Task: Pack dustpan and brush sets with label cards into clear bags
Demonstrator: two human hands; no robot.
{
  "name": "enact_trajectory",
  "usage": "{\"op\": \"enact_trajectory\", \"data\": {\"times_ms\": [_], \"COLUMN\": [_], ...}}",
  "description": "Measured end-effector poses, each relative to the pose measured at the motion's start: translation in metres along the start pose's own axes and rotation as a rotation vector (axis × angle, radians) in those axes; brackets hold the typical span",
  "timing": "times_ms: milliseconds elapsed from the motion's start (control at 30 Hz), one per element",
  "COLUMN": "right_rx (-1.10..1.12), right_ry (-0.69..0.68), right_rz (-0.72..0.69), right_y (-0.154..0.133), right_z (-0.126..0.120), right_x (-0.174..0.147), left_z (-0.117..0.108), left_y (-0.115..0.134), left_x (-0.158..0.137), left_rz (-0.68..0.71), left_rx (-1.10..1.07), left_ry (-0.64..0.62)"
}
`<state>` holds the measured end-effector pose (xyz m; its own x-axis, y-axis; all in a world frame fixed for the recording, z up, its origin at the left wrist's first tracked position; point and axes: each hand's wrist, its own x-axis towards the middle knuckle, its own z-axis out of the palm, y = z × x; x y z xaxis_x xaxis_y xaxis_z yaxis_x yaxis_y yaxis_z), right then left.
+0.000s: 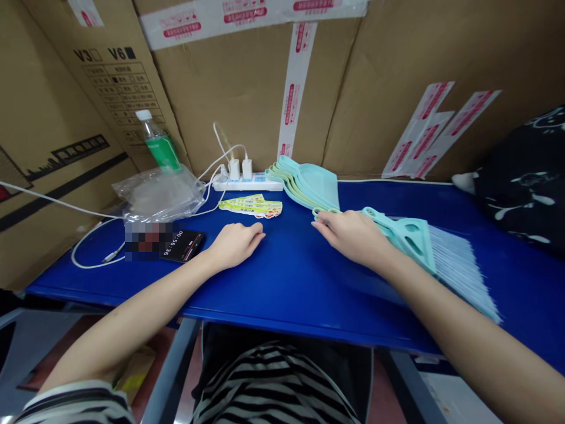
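Observation:
My left hand (pixel 236 244) rests on the blue table with its fingers curled in; nothing shows in it. Closed as well, my right hand (pixel 351 235) lies at the handle ends of a stack of several dustpans (pixel 309 182), pale blue on top and greenish below. No object is visible in its fingers, whose undersides are hidden. Beside the right forearm lie pale blue hand brushes (pixel 459 268), partly covered by the wrist, bristles to the right. Beyond my left hand are yellow-green printed paper labels (pixel 253 205), overlapping each other.
On the left are a phone (pixel 182 245) showing a timer, a clear plastic bag (pixel 161 191), a green-labelled bottle (pixel 159 144) and white cables. A power strip (pixel 249 182) with chargers stands against the cardboard wall (pixel 238 88). Dark patterned fabric (pixel 525 176) sits at far right.

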<state>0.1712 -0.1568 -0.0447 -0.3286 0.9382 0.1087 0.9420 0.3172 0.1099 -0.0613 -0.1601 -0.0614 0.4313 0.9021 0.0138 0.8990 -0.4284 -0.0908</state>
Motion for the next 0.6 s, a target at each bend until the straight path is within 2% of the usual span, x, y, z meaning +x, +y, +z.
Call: {"op": "enact_trajectory", "data": {"times_ms": [167, 300, 433, 600], "right_rx": [0.031, 0.115, 0.165, 0.036], "right_ry": [0.016, -0.01, -0.164, -0.38], "right_rz": [0.159, 0.315, 0.352, 0.412], "right_y": [0.016, 0.04, 0.062, 0.064], "right_z": [-0.015, -0.036, -0.046, -0.046], "right_x": [0.0, -0.006, -0.014, -0.016], "left_z": [-0.006, -0.007, -0.01, -0.029], "left_y": [0.005, 0.011, 0.021, 0.047], "left_x": [-0.005, -0.009, 0.003, 0.048], "left_rz": [0.001, 0.167, 0.305, 0.315], "left_rx": [0.007, 0.11, 0.205, 0.259], "left_ry": [-0.017, -0.018, 0.051, 0.237]}}
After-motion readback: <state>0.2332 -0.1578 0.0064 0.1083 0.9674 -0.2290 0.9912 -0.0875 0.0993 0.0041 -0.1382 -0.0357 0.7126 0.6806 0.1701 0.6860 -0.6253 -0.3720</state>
